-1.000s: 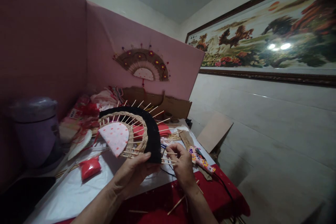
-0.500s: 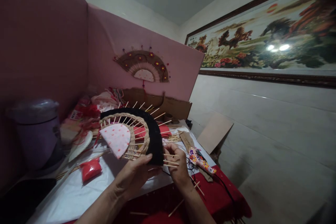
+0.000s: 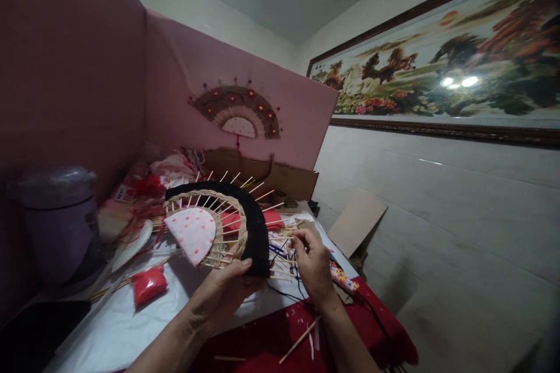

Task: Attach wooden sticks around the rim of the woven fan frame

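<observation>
A half-round woven fan [image 3: 257, 227] is tilted up in front of me. It has a black outer band, a braided straw-coloured ring, thin wooden sticks fanning outward and a white inner piece with pinkish-red dots. My left hand [image 3: 225, 285] grips its lower right end, thumb on the front and the other fingers behind. Just right of the band, my right hand [image 3: 312, 262] is closed in a pinch beside the stick tips. A thin black cord [image 3: 300, 288] hangs below these fingertips and seems to run up to them; the pinch itself is partly hidden.
A similar decorated fan [image 3: 238, 111] hangs on the pink panel. Around the table lie a red packet [image 3: 149, 287], a white plate [image 3: 133, 245], flower-patterned cloth [image 3: 345, 277] and a loose stick [image 3: 300, 339]. A lidded purple bin [image 3: 61, 227] stands left.
My right hand has moved right and slightly up, from the fan's edge to the stick tips. More black cord now shows below it. The fan has hardly shifted in my left hand.
</observation>
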